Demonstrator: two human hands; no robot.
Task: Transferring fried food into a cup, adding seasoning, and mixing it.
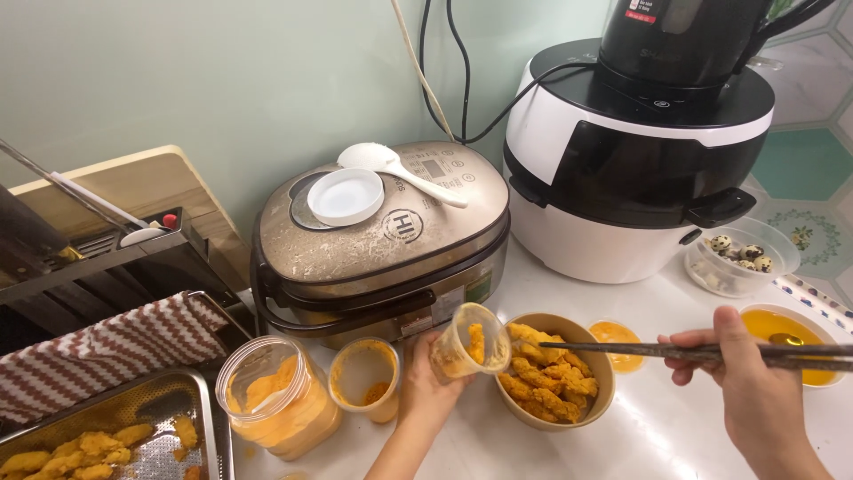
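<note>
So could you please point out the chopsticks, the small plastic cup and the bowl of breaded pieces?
chopsticks [657, 349], head view, middle of the sticks.
small plastic cup [469, 342], head view, its side wall.
bowl [555, 323], head view, far rim.

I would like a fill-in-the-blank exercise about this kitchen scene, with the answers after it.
1. The left hand tilts a small plastic cup over the ____ of orange coated pieces.
2. The right hand holds dark ____.
3. A white spoon lies on the ____ cooker's lid.
4. The small clear tub holds speckled ____.

Answers: bowl; chopsticks; beige; eggs
</note>
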